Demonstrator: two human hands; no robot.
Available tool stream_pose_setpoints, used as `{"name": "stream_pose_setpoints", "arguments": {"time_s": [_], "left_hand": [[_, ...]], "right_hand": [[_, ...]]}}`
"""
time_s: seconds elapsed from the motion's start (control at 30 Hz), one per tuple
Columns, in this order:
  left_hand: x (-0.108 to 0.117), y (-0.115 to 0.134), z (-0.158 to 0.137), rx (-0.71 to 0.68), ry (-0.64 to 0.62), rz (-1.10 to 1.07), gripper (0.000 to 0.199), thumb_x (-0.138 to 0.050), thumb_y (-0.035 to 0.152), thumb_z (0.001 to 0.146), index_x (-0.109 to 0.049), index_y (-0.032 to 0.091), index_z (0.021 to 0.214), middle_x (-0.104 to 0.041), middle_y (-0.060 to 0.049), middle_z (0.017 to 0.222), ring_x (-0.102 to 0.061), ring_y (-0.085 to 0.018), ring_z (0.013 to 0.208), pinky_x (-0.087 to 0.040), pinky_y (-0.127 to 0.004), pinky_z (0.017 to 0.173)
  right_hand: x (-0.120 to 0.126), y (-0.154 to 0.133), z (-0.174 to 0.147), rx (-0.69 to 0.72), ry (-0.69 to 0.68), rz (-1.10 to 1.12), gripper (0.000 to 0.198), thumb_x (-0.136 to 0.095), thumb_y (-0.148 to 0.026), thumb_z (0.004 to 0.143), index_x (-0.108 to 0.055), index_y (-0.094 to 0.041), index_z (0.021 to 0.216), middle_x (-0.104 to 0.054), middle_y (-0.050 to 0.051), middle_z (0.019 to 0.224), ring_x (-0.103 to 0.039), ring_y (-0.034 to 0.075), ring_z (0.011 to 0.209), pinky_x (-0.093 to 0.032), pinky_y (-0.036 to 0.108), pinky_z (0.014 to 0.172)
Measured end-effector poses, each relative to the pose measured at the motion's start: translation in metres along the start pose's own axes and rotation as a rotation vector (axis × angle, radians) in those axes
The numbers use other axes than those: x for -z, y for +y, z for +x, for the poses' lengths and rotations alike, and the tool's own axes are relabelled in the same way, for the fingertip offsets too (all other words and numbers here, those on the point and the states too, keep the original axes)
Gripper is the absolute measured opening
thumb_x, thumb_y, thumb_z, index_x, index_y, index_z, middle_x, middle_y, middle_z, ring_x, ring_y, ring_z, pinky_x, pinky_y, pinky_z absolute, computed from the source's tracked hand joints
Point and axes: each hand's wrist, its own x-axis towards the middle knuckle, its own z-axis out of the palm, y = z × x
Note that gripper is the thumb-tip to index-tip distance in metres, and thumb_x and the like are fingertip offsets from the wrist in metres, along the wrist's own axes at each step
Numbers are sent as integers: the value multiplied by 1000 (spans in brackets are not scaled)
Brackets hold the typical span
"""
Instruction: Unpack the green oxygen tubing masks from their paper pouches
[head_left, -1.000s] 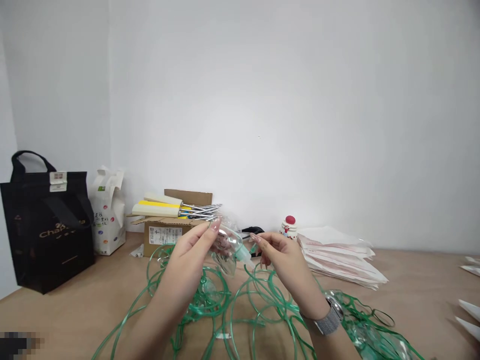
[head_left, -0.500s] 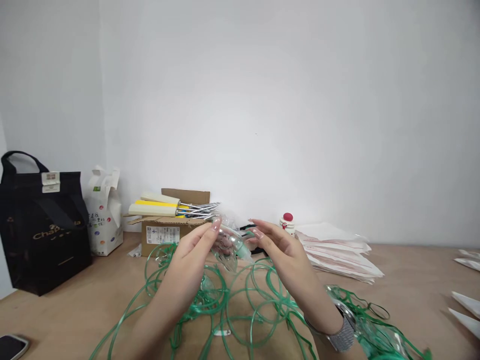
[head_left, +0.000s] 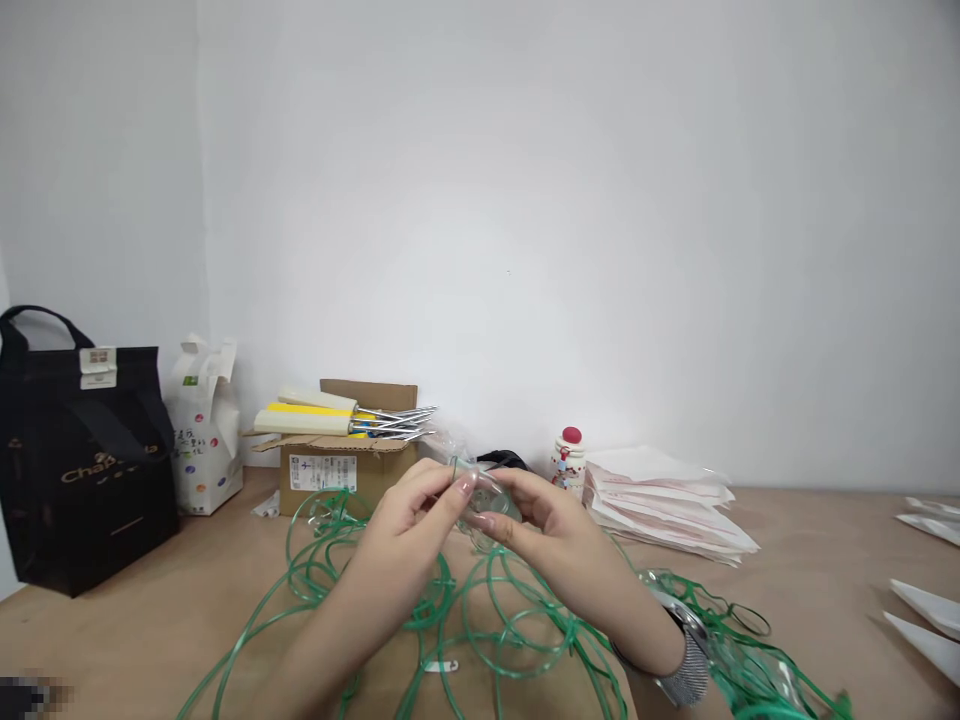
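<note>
Between my hands is a clear plastic oxygen mask [head_left: 491, 497], held up over the middle of the table. My left hand [head_left: 411, 528] is closed on its left side, thumb on top. From the right, my right hand [head_left: 553, 522] pinches the mask, and the two thumbs nearly meet. Fingers cover much of the mask, including its pale green connector. Below, green tubing [head_left: 517, 670] lies in loose loops across the table, partly behind my forearms. More clear masks with green straps [head_left: 750, 655] are heaped by my right wrist, which wears a watch.
At the back stands a cardboard box [head_left: 375, 465] with handled metal rods on top. To its left are a white bag [head_left: 210, 430] and a black bag [head_left: 90, 470]. A red-topped bottle [head_left: 570, 455] and stacked paper packets [head_left: 667, 500] stand right of centre.
My right hand has moved left and closed on the mask; before, its fingers were apart beside it. The mask has turned, and its connector is now hidden. My left hand keeps its hold.
</note>
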Motion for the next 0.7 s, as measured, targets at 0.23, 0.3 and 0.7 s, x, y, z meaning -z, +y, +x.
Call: {"name": "stream_pose_setpoints", "arguments": {"time_s": [0.23,0.3,0.7], "left_hand": [[11,-5,2,50,139,109,31,-48,45,84,-68,22,92,-60,-6,101,-55,-21,97,-43,-29,79],[14,-4,1,50,183,115,31,-49,46,83,-67,23,95,-58,-6,107,-56,-20,98,-43,-30,81],[18,0,-3,72,226,118,32,-53,49,79,-65,26,98,-57,-4,112,-58,-20,96,-45,-30,80]], "right_hand": [[68,31,3,-218,316,-658,35,-54,-39,80,-59,-18,108,-63,11,114,-57,25,104,-42,34,87],[98,57,0,-438,324,-841,34,-50,-33,83,-58,-16,110,-62,14,116,-55,26,108,-41,33,87],[98,124,-1,-524,12,-758,19,-69,-6,50,-71,-17,66,-70,6,66,-65,24,69,-45,32,64]]}}
